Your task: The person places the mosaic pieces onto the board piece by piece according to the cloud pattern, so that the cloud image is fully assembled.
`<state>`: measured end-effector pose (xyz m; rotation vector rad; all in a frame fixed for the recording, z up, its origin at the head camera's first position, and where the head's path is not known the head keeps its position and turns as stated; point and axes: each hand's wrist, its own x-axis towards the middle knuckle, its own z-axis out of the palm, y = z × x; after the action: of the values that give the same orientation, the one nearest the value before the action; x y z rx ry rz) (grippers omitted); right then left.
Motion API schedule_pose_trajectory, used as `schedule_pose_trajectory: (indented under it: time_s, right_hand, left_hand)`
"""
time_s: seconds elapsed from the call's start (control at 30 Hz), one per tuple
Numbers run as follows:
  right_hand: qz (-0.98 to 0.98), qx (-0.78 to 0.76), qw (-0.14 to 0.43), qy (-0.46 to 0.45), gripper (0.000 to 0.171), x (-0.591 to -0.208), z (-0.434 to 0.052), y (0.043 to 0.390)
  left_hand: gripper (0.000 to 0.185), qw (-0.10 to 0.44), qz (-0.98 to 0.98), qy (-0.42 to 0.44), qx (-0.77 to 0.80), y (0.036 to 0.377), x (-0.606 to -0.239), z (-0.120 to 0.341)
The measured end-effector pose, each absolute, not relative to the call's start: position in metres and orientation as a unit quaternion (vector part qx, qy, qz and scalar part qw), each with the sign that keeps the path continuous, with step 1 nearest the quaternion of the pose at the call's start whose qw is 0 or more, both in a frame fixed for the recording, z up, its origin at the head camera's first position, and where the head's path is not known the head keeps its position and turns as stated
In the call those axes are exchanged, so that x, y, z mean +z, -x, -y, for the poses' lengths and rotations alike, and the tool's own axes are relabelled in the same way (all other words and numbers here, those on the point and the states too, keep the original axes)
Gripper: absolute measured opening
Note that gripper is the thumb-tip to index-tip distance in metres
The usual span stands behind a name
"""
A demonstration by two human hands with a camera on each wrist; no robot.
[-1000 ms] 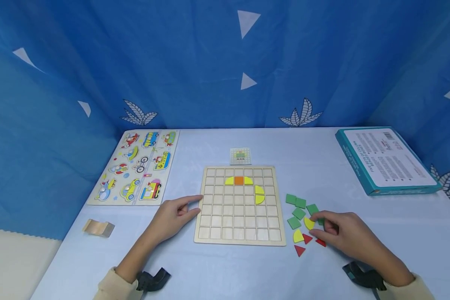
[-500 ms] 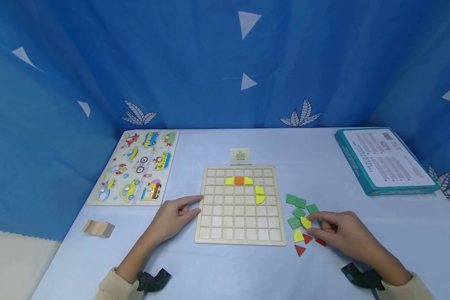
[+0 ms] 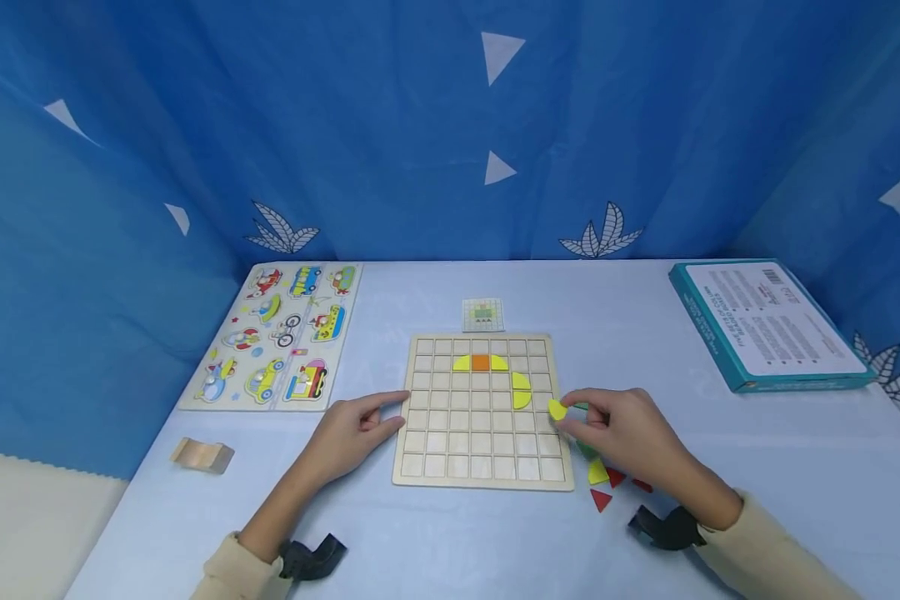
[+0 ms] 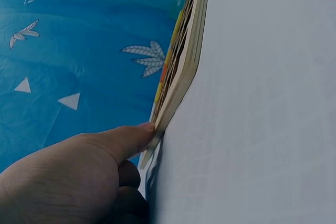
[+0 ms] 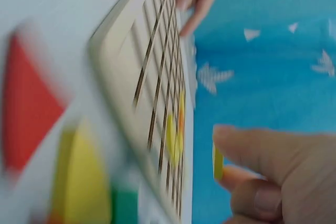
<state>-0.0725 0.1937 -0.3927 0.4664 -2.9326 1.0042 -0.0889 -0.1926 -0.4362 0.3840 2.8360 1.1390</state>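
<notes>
My right hand [image 3: 622, 429] pinches a yellow piece [image 3: 557, 409] over the grid board's [image 3: 483, 477] right edge.
My left hand [image 3: 352, 433], fingers relaxed, touches its left edge; the board holds four yellow pieces [image 3: 520, 389] and an orange square [image 3: 480, 362].

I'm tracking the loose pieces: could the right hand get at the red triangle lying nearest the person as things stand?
Probably yes. The red triangle lies bare on the table beside the right hand, with nothing over it. But that hand pinches a yellow piece over the wooden grid board, so its fingers are occupied.
</notes>
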Motion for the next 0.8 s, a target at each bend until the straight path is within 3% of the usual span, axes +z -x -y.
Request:
schedule_pose_trajectory:
  time_s: [0.3, 0.8]
  right_hand:
    - [0.92, 0.357, 0.018, -0.161, 0.023, -0.397, -0.135, 0.092]
    - [0.9, 0.404, 0.032, -0.16, 0.023, -0.413, -0.088, 0.124]
  left_hand:
    - [0.036, 0.029, -0.919, -0.127, 0.371, 0.088, -0.436, 0.193]
    - [0.035, 0.026, -0.921, -0.125, 0.369, 0.088, -0.436, 0.192]
